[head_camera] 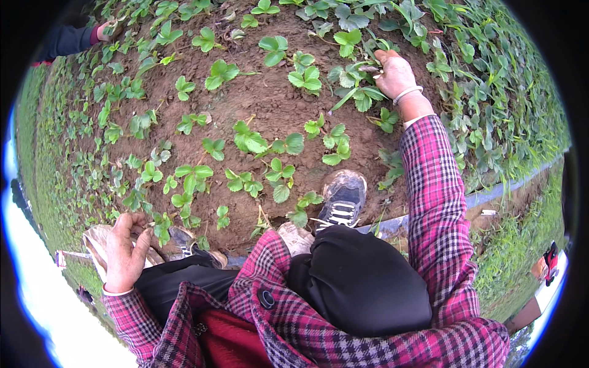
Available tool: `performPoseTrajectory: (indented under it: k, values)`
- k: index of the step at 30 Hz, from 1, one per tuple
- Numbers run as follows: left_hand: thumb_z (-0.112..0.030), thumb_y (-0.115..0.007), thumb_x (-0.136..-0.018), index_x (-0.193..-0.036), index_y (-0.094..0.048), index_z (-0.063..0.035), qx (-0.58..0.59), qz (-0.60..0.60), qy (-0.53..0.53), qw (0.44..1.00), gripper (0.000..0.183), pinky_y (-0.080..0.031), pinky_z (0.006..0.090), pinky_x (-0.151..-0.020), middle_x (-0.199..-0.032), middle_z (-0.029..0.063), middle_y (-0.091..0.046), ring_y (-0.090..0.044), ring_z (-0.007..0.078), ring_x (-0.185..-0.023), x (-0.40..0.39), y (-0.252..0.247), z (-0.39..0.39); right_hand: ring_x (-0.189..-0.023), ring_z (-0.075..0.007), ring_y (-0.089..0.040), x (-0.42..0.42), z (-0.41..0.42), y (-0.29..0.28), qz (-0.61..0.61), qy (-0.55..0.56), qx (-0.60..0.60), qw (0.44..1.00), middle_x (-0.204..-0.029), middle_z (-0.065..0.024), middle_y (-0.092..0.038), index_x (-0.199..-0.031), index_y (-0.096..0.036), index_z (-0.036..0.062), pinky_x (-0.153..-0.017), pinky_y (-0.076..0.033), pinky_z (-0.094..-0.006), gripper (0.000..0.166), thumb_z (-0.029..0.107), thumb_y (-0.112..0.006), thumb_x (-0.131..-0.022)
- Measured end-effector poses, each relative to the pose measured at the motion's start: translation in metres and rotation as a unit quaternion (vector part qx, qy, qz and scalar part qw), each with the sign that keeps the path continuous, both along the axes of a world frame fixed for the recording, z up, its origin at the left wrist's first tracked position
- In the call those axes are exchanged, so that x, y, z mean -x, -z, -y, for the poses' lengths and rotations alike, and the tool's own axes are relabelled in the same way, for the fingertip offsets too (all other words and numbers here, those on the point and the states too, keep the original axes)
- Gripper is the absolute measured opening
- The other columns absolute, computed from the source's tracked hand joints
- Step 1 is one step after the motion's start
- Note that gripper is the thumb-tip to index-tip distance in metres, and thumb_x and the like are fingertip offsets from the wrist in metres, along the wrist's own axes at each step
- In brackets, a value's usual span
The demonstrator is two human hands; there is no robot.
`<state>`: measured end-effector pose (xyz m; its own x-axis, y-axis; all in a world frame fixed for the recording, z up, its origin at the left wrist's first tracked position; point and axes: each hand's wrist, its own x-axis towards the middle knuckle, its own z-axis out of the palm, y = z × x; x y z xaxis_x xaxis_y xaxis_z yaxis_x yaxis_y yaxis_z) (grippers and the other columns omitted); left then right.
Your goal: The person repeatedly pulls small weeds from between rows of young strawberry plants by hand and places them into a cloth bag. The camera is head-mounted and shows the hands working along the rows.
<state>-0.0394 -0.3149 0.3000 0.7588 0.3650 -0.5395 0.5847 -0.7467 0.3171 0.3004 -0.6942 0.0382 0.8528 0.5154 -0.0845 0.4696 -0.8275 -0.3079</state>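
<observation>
Low strawberry plants (222, 73) grow in the brown soil (257, 108) before me. At the upper right, my right hand (396, 76) wears a pale bangle and is curled among leaves and grass blades. Its thumb and forefinger close on leafy stems (368, 69), though its fingertips are partly hidden. My left hand (126, 250) hovers at the lower left, beside a strawberry plant (162, 227). Its thumb stands apart from its bent fingers, and I see nothing held between them. Behind that hand lies a pale cloth sack (94, 244).
My muddy sneaker (343, 198) rests on the soil; the other shoe (184, 239) is near the sack. Denser growth (487, 92) covers the right side. A grey strip (515, 184) edges the bed. Another person's sleeve (73, 40) and hand reach in at upper left.
</observation>
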Motion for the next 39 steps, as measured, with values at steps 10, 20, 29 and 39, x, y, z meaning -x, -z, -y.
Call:
performPoseTrajectory:
  k: [10, 20, 29, 39]
  values:
    - [-0.002, -0.059, -0.077, -0.097, -0.054, 0.0043, -0.013, -0.021, 0.001, 1.0, 0.021, -0.046, 0.0283, -0.066, -0.083, 0.0101, -0.056, -0.055, 0.0165, -0.071, -0.005, -0.002, 0.003, -0.087, -0.0371, -0.059, -0.008, 0.003, 0.013, 0.025, -0.021, -0.054, 0.998, -0.091, -0.0207, -0.06, -0.099, -0.055, 0.0053, -0.077, -0.048, -0.0428, 0.033, 0.002, -0.057, -0.066]
    - [-0.001, -0.059, -0.075, -0.097, -0.054, 0.0051, -0.016, -0.012, 0.011, 1.0, 0.023, -0.045, 0.0303, -0.069, -0.082, 0.0117, -0.055, -0.055, 0.0195, -0.073, -0.003, -0.003, 0.001, -0.084, -0.0377, -0.06, -0.004, 0.0, -0.013, -0.05, 0.034, 0.072, 0.996, -0.085, -0.0212, -0.062, -0.101, -0.057, 0.0052, -0.075, -0.048, -0.0443, 0.032, 0.01, -0.06, -0.069]
    - [-0.001, -0.06, -0.075, -0.096, -0.053, 0.0051, -0.023, -0.01, 0.022, 0.999, 0.023, -0.045, 0.0304, -0.069, -0.083, 0.0116, -0.055, -0.055, 0.0194, -0.073, -0.001, -0.004, 0.0, -0.084, -0.0375, -0.06, -0.012, 0.004, -0.023, -0.085, -0.039, 0.104, 0.99, -0.084, -0.0237, -0.062, -0.1, -0.059, 0.0031, -0.078, -0.048, -0.0428, 0.033, 0.009, -0.06, -0.067]
    - [-0.002, -0.058, -0.078, -0.098, -0.053, 0.0041, -0.013, -0.03, -0.001, 0.999, 0.022, -0.046, 0.0288, -0.068, -0.084, 0.0108, -0.056, -0.055, 0.0169, -0.073, -0.004, -0.004, 0.003, -0.09, -0.0352, -0.061, -0.027, 0.014, -0.028, -0.087, -0.016, 0.231, 0.969, -0.092, -0.0238, -0.062, -0.085, -0.066, -0.0011, -0.082, -0.049, -0.0407, 0.019, 0.007, -0.06, -0.069]
